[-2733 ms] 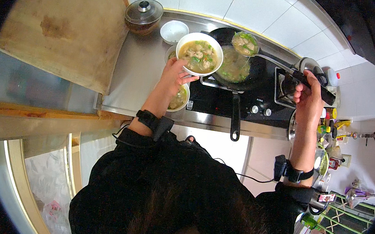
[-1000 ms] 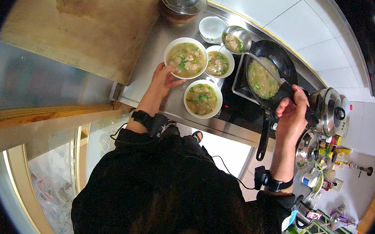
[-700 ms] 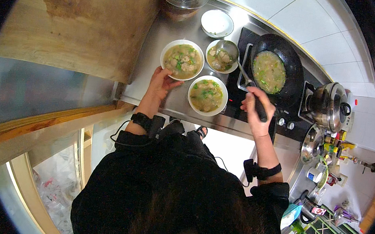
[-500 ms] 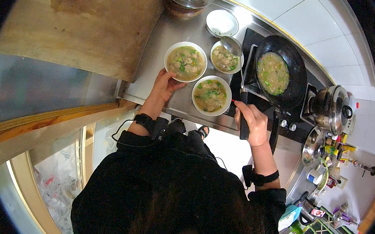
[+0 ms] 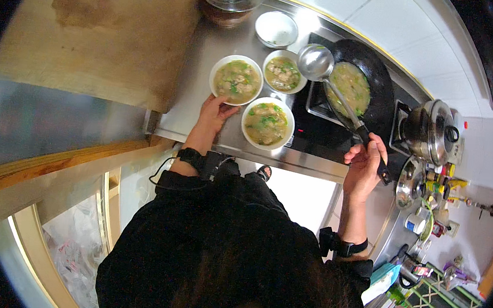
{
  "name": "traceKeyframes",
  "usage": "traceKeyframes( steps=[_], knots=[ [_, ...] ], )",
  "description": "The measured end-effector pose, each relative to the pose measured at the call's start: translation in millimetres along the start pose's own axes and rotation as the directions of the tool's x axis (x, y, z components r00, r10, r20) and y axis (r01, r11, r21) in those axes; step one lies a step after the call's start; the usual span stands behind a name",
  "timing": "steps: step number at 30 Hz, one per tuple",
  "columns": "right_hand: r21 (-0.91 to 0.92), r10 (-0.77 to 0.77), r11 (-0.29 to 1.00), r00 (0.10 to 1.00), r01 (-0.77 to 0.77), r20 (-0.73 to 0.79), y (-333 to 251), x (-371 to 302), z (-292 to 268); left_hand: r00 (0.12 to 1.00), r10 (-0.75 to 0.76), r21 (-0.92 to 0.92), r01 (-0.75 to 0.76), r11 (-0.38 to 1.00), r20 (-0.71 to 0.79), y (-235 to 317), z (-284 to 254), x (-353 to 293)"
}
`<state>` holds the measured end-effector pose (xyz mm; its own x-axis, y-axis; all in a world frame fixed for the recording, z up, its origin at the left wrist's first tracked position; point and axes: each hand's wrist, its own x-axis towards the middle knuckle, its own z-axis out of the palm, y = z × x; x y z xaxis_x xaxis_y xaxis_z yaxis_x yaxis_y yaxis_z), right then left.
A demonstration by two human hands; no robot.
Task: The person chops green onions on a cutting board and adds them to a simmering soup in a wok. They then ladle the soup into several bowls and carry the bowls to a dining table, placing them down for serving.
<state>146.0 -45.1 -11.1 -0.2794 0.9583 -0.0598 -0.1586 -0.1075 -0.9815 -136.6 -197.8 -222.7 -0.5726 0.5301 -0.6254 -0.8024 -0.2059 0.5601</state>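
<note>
My left hand (image 5: 213, 117) is at the near side of a white bowl of soup (image 5: 237, 80), its fingers pressed to the rim. In my right hand (image 5: 364, 168) is the black handle of a metal ladle (image 5: 316, 62), gripped between thumb and fingers. The ladle's head hangs between the back bowl (image 5: 284, 73) and the black wok (image 5: 382, 87), overlapping the wok's left rim. Another full bowl (image 5: 268, 124) stands nearest the counter's front edge. Meat pieces and chopped greens show in the bowls; the wok (image 5: 348, 86) holds similar soup.
A white bowl with a little residue (image 5: 277, 30) stands behind the filled ones. A lidded pot (image 5: 231, 1) is at the back left. Right of the wok stands a lidded steel pot (image 5: 433, 130), with a steel lid (image 5: 411, 182) and several bottles beside it. A wooden board (image 5: 110, 28) borders the counter's left.
My right hand has moved right, carrying the ladle's head from over the back bowl toward the wok. My left hand stays at the left bowl. The whole view has shifted slightly.
</note>
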Motion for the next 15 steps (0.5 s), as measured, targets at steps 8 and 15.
traceKeyframes(
  steps=[8,15],
  knots=[
    [-0.215,-0.132,0.972,0.979,0.097,-0.156,-12.5,41.5,-68.0,0.893,0.098,0.133,-0.043,0.99,-0.439,-2.4,16.8,-16.1],
    [-0.513,-0.235,0.818,0.966,0.258,0.11,21.3,94.9,-115.4,0.972,0.084,-0.003,-0.087,0.996,-0.221,-14.4,78.5,-71.7]
  ],
)
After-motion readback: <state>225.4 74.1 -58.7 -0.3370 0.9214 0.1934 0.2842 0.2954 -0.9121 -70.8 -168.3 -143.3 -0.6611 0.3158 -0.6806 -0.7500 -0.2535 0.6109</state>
